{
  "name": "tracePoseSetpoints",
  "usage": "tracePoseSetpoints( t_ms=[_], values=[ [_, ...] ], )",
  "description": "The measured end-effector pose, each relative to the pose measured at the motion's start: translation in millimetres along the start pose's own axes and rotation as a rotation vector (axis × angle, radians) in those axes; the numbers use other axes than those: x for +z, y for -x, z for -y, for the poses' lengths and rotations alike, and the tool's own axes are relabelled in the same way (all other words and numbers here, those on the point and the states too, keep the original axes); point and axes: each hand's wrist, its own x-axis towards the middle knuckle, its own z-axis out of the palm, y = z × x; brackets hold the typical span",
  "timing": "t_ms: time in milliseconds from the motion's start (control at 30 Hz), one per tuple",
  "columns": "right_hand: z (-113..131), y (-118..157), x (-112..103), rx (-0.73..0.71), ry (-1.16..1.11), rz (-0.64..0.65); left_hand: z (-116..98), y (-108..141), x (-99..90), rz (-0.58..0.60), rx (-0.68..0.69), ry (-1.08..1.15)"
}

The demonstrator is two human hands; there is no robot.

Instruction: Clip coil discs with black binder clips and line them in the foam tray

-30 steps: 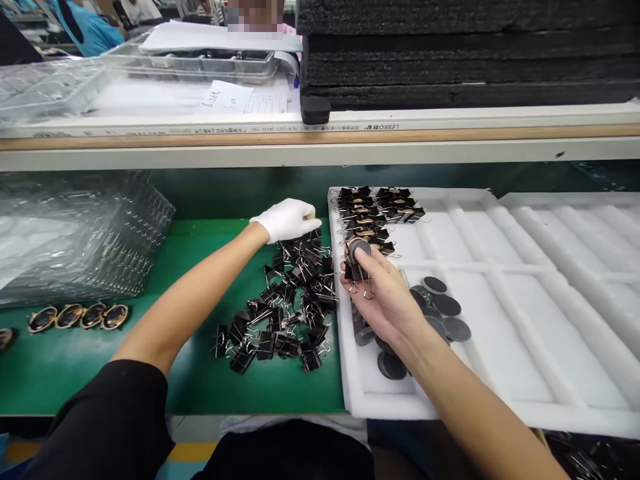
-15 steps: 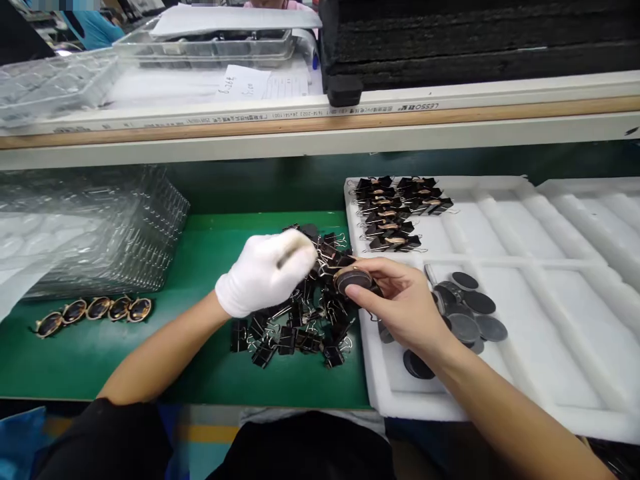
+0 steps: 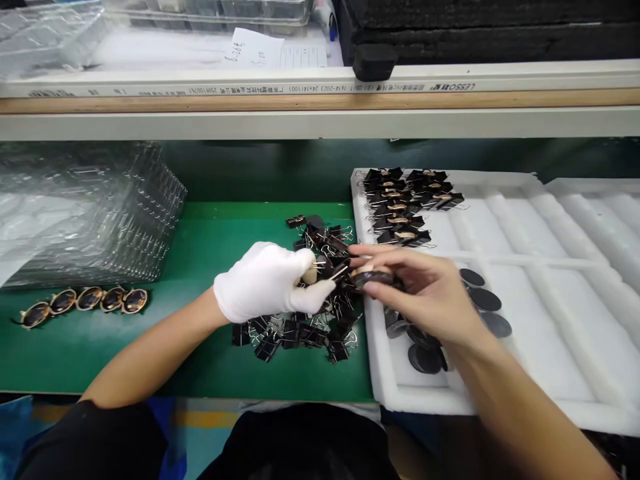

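Observation:
My left hand [image 3: 275,280], in a white glove, pinches a black binder clip [image 3: 342,270] by its wire handles, over a heap of loose clips [image 3: 287,337] on the green table. The clip's mouth points at a tan-rimmed sunglasses frame [image 3: 370,277], which has dark round discs against it. My bare right hand [image 3: 425,287] grips this frame between thumb and fingers; its far part is hidden by the hand. Below the right hand, several dark round discs [image 3: 425,359] lie in the white foam tray [image 3: 383,380].
Clipped frames [image 3: 397,207] stand in rows at the tray's back left. Round sunglasses [image 3: 90,300] lie in a line on the left, in front of stacked clear plastic trays [image 3: 100,220]. A shelf edge [image 3: 300,125] crosses above the hands.
My left hand has turned and lowered its fingertips toward the frame, and a binder clip now shows in its pinch. The right hand and frame have shifted slightly right. The view has tilted down.

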Motion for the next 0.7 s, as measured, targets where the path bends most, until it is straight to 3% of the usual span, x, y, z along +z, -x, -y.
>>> tracePoseSetpoints(
  t_ms=[100,233,333,433,700],
  values=[
    [4,-5,-19,0.014,0.132,-0.06,1,1,0.2,0.026,0.019,0.054],
    [3,-10,-34,0.079,0.19,0.108,-6,6,2.6,0.138,-0.031,0.121],
    [0,-11,-36,0.07,0.176,0.276,-11,11,4.7,0.27,-0.037,0.158],
    [-2,-11,-33,0.066,0.197,0.346,-15,11,4.9,0.344,-0.042,0.198],
    [-2,-9,-27,0.03,0.24,0.317,-16,9,1.6,0.373,-0.076,0.191]
  ],
)
